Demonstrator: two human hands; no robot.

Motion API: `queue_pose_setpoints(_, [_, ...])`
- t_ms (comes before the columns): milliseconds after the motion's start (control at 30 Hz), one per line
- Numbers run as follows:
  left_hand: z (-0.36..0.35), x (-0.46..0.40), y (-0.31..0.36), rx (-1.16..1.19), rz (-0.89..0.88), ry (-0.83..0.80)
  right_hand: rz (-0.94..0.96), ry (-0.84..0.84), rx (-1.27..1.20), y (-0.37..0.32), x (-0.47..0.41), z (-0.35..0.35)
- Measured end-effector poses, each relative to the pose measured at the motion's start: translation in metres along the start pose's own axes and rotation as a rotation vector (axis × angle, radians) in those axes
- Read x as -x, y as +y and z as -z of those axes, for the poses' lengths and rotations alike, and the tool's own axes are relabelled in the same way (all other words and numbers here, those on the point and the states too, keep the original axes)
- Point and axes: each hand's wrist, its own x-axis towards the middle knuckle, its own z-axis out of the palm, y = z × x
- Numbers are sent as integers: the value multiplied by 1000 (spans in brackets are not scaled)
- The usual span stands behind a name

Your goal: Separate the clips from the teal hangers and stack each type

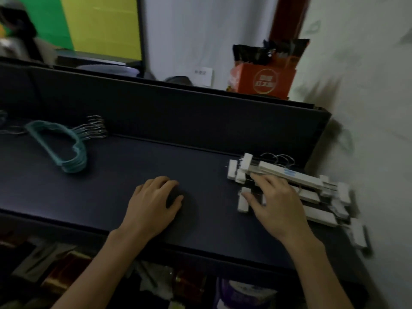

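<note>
Head view, only view. Dark navy flat tabletop (124, 175) with a raised dark back panel (178, 117).

Left hand (153, 204) lies palm down on the tabletop near the middle front, forearm coming in from the lower left. Fingers loosely curved, tips on the surface; it holds nothing. A dark rounded patch sits under the fingertips, too dim to tell whether shadow or object.

Right hand (274, 201) reaches forward from the lower right, palm down, over the pile of white bar-shaped clip hangers with thin wire hooks (296, 177). Fingers spread and fairly straight, resting on the white bars; the index tip is up near the top bars and the thumb points left toward a loose white clip piece (243, 205). No pinch visible; fingers touch the pile rather than curl round it. The pile sits at the right end of the tabletop, against the pale wall (367, 85), and is blurred.

Stack of teal curved hangers with metal hooks (66, 148) lies at the far left of the tabletop, hooks pointing toward the back panel, well apart from both hands.

Orange box (265, 80) stands behind the back panel, upper right.
</note>
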Motion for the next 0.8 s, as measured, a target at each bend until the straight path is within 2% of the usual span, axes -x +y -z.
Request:
queue_pose_setpoints(233, [25, 48, -57, -26, 98, 106, -3, -15, -57, -90, 12, -28])
queue_pose_setpoints(633, [122, 181, -254, -167, 448, 242, 343, -59, -271, -341, 42, -96])
queue_pose_setpoints(800, [147, 256, -323, -162, 635, 271, 549, -192, -361, -441, 65, -131])
